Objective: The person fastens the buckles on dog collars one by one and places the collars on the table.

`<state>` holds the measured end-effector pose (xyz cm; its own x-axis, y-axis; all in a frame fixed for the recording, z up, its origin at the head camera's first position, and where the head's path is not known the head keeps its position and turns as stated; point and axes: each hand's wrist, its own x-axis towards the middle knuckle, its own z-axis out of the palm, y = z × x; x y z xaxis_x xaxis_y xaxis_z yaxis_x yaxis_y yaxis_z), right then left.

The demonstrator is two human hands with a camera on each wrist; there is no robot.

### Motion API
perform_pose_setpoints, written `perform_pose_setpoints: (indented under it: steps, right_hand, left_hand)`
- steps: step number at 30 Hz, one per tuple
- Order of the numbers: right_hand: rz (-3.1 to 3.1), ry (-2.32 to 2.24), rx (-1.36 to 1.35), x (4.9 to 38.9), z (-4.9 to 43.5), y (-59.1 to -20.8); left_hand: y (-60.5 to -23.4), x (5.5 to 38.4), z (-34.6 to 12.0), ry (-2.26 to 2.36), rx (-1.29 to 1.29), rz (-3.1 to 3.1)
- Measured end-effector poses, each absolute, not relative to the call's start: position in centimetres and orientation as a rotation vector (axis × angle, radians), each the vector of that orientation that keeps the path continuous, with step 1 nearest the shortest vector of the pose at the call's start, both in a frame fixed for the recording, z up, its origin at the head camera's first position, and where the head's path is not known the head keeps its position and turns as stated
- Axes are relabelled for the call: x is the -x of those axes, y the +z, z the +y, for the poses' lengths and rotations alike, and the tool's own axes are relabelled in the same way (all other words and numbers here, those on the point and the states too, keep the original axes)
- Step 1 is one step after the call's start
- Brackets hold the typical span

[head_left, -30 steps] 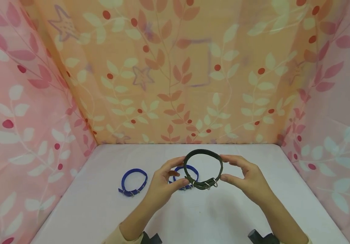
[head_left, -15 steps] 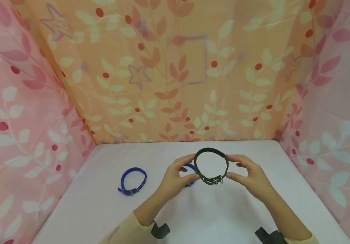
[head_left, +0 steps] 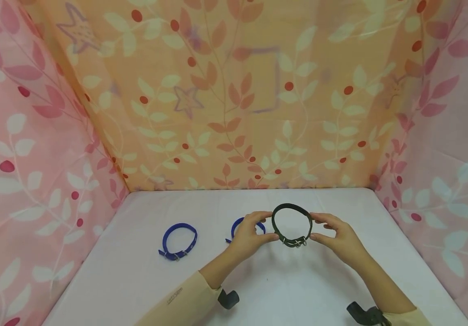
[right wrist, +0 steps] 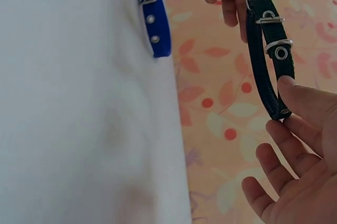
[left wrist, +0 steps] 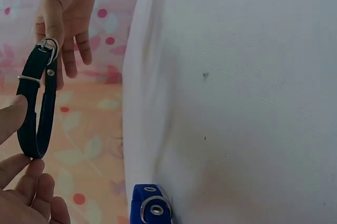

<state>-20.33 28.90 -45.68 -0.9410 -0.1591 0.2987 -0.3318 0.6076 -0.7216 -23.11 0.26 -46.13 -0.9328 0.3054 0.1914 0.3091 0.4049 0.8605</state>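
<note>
Both hands hold a dark green buckled collar (head_left: 297, 243) above the white table, its loop facing the head camera and its metal buckle at the bottom. The left hand (head_left: 249, 237) pinches its left side between thumb and fingertips. On the opposite side, the right hand (head_left: 343, 241) grips it the same way. Silver rings and eyelets show on the collar (right wrist: 274, 34) in the right wrist view. Behind the left hand lies a blue collar (head_left: 238, 222), partly covered by that hand. Farther left rests another blue collar (head_left: 171, 256), buckle toward the person.
The white-covered table (head_left: 299, 290) meets a yellow leaf-patterned cloth wall (head_left: 254, 136) at the back. Pink patterned cloth (head_left: 26, 190) stands at both sides. Dark wrist mounts (head_left: 229, 299) sit by the beige sleeves.
Both hands stay on the dark green collar. It has shifted right, with the left hand travelling farther than the right. The blue collars stay where they lie.
</note>
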Motion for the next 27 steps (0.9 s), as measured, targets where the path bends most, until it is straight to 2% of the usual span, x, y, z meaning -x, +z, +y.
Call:
perform_pose_setpoints:
  steps: [13, 22, 27]
  right_hand:
    - [-2.660, 1.299, -0.363, 22.1, 30.4, -49.0]
    - [-2.696, 1.301, -0.339, 23.1, 31.1, -50.5]
    - [-2.720, 1.284, -0.330, 23.6, 31.4, -51.1]
  left_hand:
    - [-48.6, 26.0, 2.0, -1.449, 0.615, -2.760]
    - [-50.2, 27.0, 3.2, -1.483, 0.516, -2.827]
    - [-50.8, 27.3, 3.9, -1.392, 0.552, -2.833]
